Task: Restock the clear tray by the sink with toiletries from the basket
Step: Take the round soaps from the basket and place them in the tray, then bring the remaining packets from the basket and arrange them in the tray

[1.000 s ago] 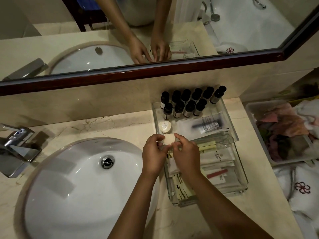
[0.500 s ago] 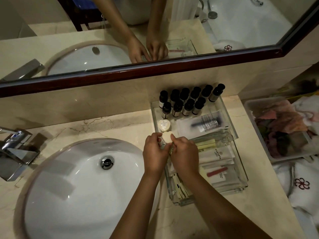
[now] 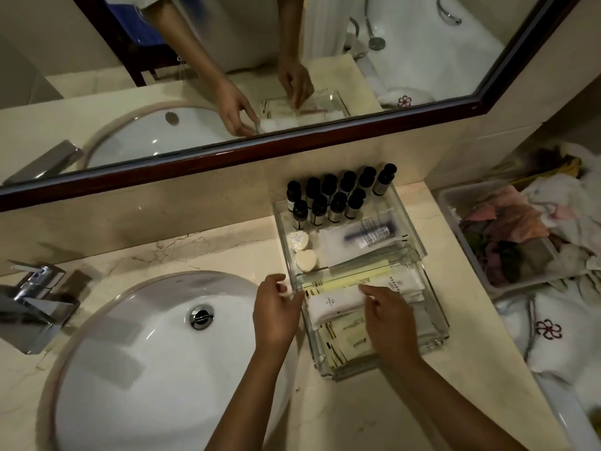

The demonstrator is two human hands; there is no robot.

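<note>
The clear tray (image 3: 434, 345) stands on the counter right of the sink. Several dark bottles (image 3: 328, 198) fill its back row. In front of them lie a round wrapped soap (image 3: 298, 241), a heart-shaped soap (image 3: 306, 260) and a bagged razor (image 3: 370, 235). White and yellow packets (image 3: 335, 304) fill the near half. My left hand (image 3: 275, 312) is at the tray's left rim, its fingertips pinching a small white item (image 3: 286, 288). My right hand (image 3: 388, 312) hovers over the packets with relaxed fingers, thumb on a white one. The basket (image 3: 455, 203) sits at the right.
The white sink (image 3: 136, 359) with its drain lies left of the tray, and a chrome faucet (image 3: 31, 304) stands at the far left. White towels with a flower emblem (image 3: 549, 330) lie beside the cloth-filled basket. A framed mirror (image 3: 292, 148) runs behind the counter.
Both hands held the heart-shaped soap together; it now lies in the tray by the round soap. The hands have drawn back and apart, the right one over the packets.
</note>
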